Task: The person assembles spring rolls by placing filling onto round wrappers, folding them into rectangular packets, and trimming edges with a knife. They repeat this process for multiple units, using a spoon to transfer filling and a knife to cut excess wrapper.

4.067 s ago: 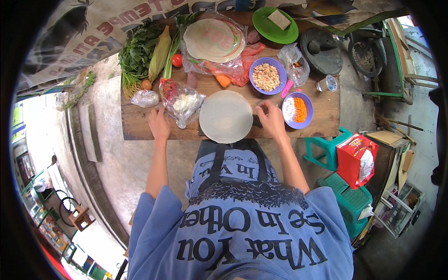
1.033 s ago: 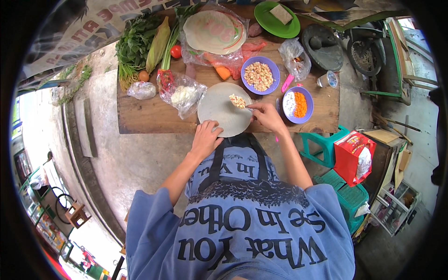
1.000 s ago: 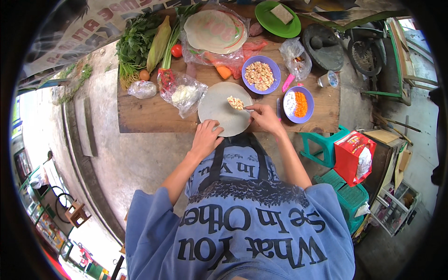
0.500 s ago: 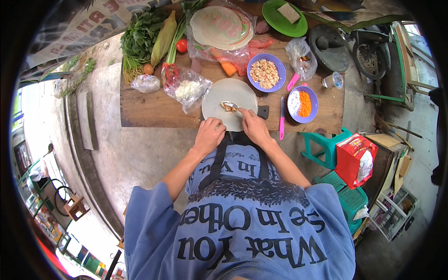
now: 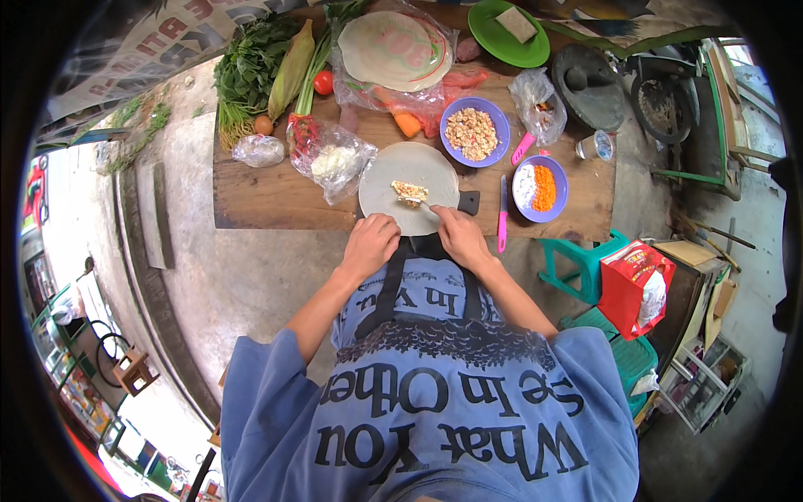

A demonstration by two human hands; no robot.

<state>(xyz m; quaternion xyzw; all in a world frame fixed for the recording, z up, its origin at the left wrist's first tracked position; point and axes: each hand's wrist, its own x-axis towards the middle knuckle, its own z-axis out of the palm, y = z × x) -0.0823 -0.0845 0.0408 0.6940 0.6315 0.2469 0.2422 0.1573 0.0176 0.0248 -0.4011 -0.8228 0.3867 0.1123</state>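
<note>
A thin, pale round wrapper [image 5: 387, 171] lies on a round board whose black handle [image 5: 469, 202] sticks out to the right. A small heap of crumbly filling [image 5: 410, 192] sits at the wrapper's middle. My right hand [image 5: 460, 237] is closed around a metal spoon [image 5: 426, 206], its bowl end at the filling. At the near left edge of the wrapper, my left hand [image 5: 372, 243] has its fingers curled together; what is under the fingertips is hidden. Right of the board stands a purple bowl [image 5: 507, 139] of the same-looking filling.
Another purple bowl [image 5: 565, 191] holds orange bits and white pieces, beside a pink-handled knife [image 5: 503, 219]. Behind are stacked wrappers [image 5: 389, 50] in plastic, a green plate [image 5: 523, 52], a stone mortar [image 5: 598, 105], greens [image 5: 251, 71] and a tomato [image 5: 324, 82]. A plastic cup [image 5: 595, 145] stands right.
The spoon's bowl has moved off the top of the filling toward me, and more of the heap shows. My right hand has shifted slightly nearer; the left hand is nearly unmoved.
</note>
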